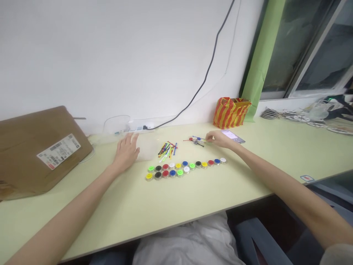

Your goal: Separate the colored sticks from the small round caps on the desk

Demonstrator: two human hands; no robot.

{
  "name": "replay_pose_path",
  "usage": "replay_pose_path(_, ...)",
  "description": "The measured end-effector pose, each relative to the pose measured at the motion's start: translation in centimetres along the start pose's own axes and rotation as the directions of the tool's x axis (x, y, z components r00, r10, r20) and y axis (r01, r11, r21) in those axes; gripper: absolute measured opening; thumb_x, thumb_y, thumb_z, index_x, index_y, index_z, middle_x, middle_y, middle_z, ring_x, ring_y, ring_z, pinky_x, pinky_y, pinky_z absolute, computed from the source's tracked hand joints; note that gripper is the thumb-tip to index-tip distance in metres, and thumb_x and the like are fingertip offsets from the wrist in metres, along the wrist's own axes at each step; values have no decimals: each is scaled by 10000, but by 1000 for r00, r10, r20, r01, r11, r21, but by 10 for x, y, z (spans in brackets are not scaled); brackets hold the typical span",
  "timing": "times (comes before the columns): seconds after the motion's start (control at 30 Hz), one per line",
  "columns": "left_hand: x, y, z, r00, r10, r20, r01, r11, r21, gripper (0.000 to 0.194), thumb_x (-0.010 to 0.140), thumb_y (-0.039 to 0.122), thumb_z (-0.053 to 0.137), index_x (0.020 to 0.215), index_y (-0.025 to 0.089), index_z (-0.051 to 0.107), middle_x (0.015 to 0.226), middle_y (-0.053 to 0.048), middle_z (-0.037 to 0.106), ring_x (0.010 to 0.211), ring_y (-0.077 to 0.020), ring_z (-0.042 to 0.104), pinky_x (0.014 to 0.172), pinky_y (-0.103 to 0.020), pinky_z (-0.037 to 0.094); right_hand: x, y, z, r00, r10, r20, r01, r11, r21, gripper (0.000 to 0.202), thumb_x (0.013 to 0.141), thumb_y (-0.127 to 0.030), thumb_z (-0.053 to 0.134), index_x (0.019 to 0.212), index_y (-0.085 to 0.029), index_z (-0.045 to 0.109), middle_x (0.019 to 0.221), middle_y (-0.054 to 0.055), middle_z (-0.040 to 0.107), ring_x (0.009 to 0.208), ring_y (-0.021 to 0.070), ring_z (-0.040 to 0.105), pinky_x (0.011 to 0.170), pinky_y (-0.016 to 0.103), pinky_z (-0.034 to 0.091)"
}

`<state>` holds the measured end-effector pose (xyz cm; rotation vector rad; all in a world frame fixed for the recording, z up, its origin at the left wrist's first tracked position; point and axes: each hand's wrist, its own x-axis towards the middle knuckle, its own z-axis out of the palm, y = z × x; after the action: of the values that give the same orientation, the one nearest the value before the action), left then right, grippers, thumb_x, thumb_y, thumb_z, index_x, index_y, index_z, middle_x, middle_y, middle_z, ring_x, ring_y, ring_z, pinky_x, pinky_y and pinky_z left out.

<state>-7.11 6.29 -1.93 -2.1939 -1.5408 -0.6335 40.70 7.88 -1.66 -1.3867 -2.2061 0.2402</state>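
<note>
My right hand (pixel 217 139) is closed in a pinch at the right end of a small cluster of coloured plastic sticks (pixel 200 145) and round discs (pixel 195 142). What the fingertips hold is hidden. My left hand (pixel 127 151) has its fingers stretched out, beside or on a translucent plastic sheet or box (pixel 146 146). Between the hands lies a loose pile of thin coloured sticks (pixel 167 150). Closer to me, small clear round pots (pixel 165 173) with coloured lids stand in two rows; the lids are yellow, black, red, blue, green and white.
A brown cardboard box (pixel 41 147) leans at the left. Beyond my right hand lie a phone (pixel 234 136) and a red-yellow striped bag (pixel 231 112). A black cable (pixel 205 77) runs down the wall to the table. Flat round pieces (pixel 300 117) lie far right.
</note>
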Motion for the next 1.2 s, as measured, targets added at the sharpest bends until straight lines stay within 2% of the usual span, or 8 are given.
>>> replay_pose_path(0.13,7,24,-25,994,-3,-106,-2,999,-52,593,960,297,394,1534,161,333,1558,-212,371,1459,-373,331,1163,-558,264,5,-3,-13,1000,28,-2,-28,999,41,71,809,-170,638,766,-183,694,843,55,741,802,197,653,736,271,461)
replay_pose_path(0.27,9,59,-43,991,67,-119,-79,992,-94,574,974,291,390,1532,176,332,1548,-188,389,1464,-347,328,1177,-528,253,16,-9,-27,998,39,56,-38,999,-29,80,809,-134,628,773,-181,682,846,62,740,789,190,645,711,265,453)
replay_pose_path(0.4,6,88,-47,989,122,-82,-131,986,-107,580,969,273,409,1535,184,319,1567,-173,373,1508,-336,258,1186,-519,239,25,-16,-37,993,50,109,-40,995,-86,78,791,-135,647,792,-186,707,875,65,745,733,178,636,657,262,445)
replay_pose_path(0.53,2,106,-41,988,142,-58,-149,976,-156,571,969,268,411,1529,193,328,1557,-167,392,1502,-333,276,1179,-519,254,31,-22,-40,994,43,99,-33,995,-98,63,752,-141,688,758,-191,726,851,51,757,729,173,649,645,247,449)
replay_pose_path(0.7,-3,110,-29,985,165,-43,-170,958,-229,543,976,261,403,1515,215,360,1541,-154,413,1499,-314,286,1174,-508,267,38,-22,-30,987,127,93,-141,978,156,19,718,-167,732,699,-168,733,757,61,755,704,184,683,608,239,478)
replay_pose_path(0.83,-7,104,-24,985,165,-48,-171,952,-254,519,996,309,391,1508,225,370,1531,-154,430,1490,-316,301,1169,-508,264,36,-16,-28,957,287,54,-283,865,414,123,692,-239,814,738,-146,748,757,94,748,697,192,693,561,236,481)
replay_pose_path(0.97,-8,102,-23,979,197,-55,-204,954,-222,507,1021,346,352,1511,217,361,1545,-155,421,1503,-317,278,1174,-510,242,30,-13,-39,919,369,141,-390,788,477,194,646,-264,876,760,-156,763,808,96,750,681,158,660,556,233,474)
replay_pose_path(1.2,-9,102,-23,973,220,-75,-232,947,-223,511,1024,348,348,1516,212,353,1542,-158,432,1491,-324,305,1168,-515,253,37,-14,-62,888,355,292,-457,750,478,215,618,-225,891,775,-171,754,851,88,721,669,123,575,539,228,455)
